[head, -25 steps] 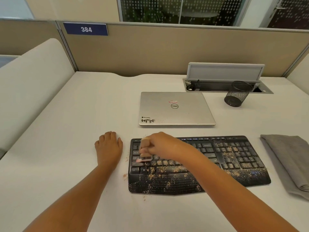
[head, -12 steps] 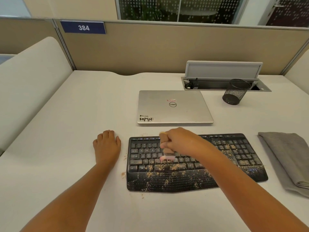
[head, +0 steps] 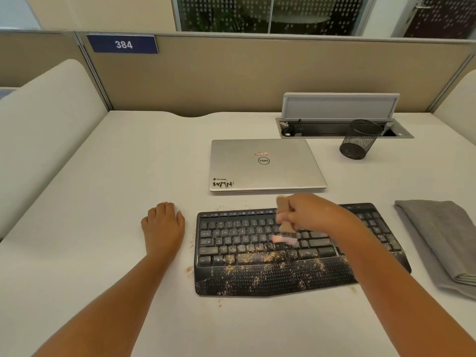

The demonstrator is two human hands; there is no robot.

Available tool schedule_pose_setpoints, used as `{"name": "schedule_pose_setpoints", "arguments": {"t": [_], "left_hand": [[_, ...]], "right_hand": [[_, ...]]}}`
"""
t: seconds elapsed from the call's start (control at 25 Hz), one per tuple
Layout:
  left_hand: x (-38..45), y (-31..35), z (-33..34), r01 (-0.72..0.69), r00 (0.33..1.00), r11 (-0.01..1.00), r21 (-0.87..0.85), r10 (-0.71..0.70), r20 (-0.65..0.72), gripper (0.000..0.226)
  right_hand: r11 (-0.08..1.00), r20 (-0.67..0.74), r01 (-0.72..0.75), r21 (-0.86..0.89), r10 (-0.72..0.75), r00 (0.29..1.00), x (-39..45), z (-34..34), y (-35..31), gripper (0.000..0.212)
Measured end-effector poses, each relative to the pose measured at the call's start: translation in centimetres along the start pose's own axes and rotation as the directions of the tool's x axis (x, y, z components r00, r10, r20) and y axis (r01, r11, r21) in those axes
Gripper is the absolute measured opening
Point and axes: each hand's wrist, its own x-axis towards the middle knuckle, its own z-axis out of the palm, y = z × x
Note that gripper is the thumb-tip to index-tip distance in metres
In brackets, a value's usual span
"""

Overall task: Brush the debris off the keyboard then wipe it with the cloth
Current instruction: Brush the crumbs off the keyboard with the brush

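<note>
Over keyboard middle, right hand gripping brush

brush farther right along keyboard

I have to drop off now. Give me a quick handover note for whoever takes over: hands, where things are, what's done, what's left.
Right hand grips the brush, bristles on the middle keys of the keyboard.
Left hand rests flat on the desk, beside the keyboard's left end.
Done: upper left key rows look mostly clean.
Left: debris on the bottom rows and palm rest; then wipe with the folded cloth, untouched at right.
</note>
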Motion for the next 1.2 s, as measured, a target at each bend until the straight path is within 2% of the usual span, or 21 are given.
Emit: {"name": "schedule_pose_setpoints", "arguments": {"t": [0.04,0.2,0.44,0.64,0.76,0.84,1.0,1.12,1.2], "left_hand": [[0.1,0.0,0.0,0.002,1.0,1.0,-0.002,-0.002,0.002,0.038],[0.0,-0.1,0.0,-0.003,1.0,1.0,-0.006,0.003,0.0,0.042],[0.0,0.0,-0.1,0.022,1.0,1.0,-0.001,-0.022,0.021,0.042],[0.0,0.0,-0.2,0.039,0.999,0.999,-0.007,-0.038,0.023,0.031],[0.0,0.2,-0.3,0.022,1.0,1.0,-0.001,-0.022,0.016,0.04],[-0.1,0.1,-0.3,0.02,1.0,1.0,0.003,-0.02,0.014,0.041],[-0.1,0.2,-0.3,0.014,1.0,1.0,0.01,-0.015,0.024,0.044],[-0.1,0.2,-0.4,0.014,1.0,1.0,0.011,-0.015,0.021,0.046],[-0.1,0.2,-0.4,0.021,1.0,1.0,0.011,-0.021,0.021,0.045]], "right_hand": [[1.0,-0.018,0.002,0.003,-0.002,1.0,-0.1,-0.2,0.3,0.024],[0.968,-0.001,0.174,0.18,-0.177,0.984,-0.3,0.5,0.2,0.013],[0.997,-0.051,-0.065,0.052,0.068,0.996,-1.4,-0.5,3.8,0.024],[0.982,-0.076,0.09,0.166,-0.078,0.994,-1.9,0.0,3.7,0.015],[0.997,-0.106,-0.037,0.068,0.044,0.993,-2.0,-0.4,5.1,0.02],[0.987,-0.119,-0.129,0.097,0.14,0.983,-2.2,-0.9,6.3,0.022],[0.987,-0.21,-0.067,0.149,0.098,0.973,-2.8,-1.1,6.3,0.019],[0.997,-0.212,-0.072,0.002,0.071,0.975,-3.0,0.8,3.8,0.03],[0.997,-0.279,-0.036,-0.073,0.014,0.96,-2.6,2.9,1.6,0.037]]}}
